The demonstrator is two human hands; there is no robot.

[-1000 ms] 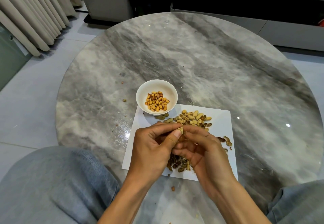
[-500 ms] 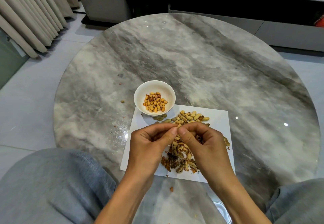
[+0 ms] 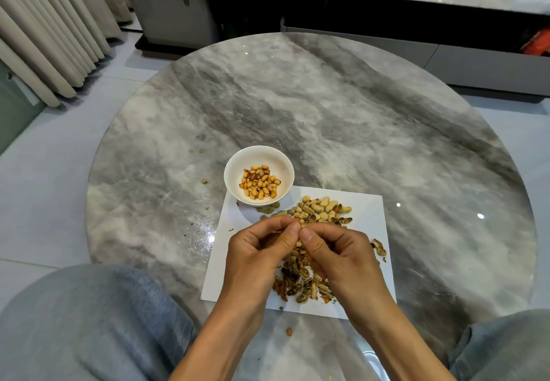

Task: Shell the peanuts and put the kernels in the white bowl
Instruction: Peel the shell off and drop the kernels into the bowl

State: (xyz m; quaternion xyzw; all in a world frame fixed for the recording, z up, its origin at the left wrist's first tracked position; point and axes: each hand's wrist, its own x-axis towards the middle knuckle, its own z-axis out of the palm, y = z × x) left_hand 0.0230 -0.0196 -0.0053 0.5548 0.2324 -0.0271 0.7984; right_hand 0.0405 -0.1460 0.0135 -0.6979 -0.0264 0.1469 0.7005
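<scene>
The white bowl [image 3: 235, 169] stands at the far left corner of a white paper sheet [image 3: 369, 211] and holds several golden kernels [image 3: 259, 184]. A heap of whole peanuts [image 3: 320, 209] lies on the sheet right of the bowl. Broken shells [image 3: 300, 284] are piled on the near part of the sheet. My left hand [image 3: 256, 257] and my right hand [image 3: 336, 257] meet over the sheet, thumbs tip to tip, pinching one peanut [image 3: 300, 245] between them. Most of that peanut is hidden by my fingers.
The sheet lies on a round grey marble table [image 3: 342, 118]. Small shell crumbs [image 3: 204, 181] dot the table left of the bowl and near its front edge. My knees in grey trousers [image 3: 89, 324] flank the table. A low cabinet [image 3: 387, 41] stands behind, curtains at far left.
My hands have stayed together over the sheet, and the thumbs have pressed closer onto the peanut. The view has shifted slightly downward. The bowl and the heaps have not moved.
</scene>
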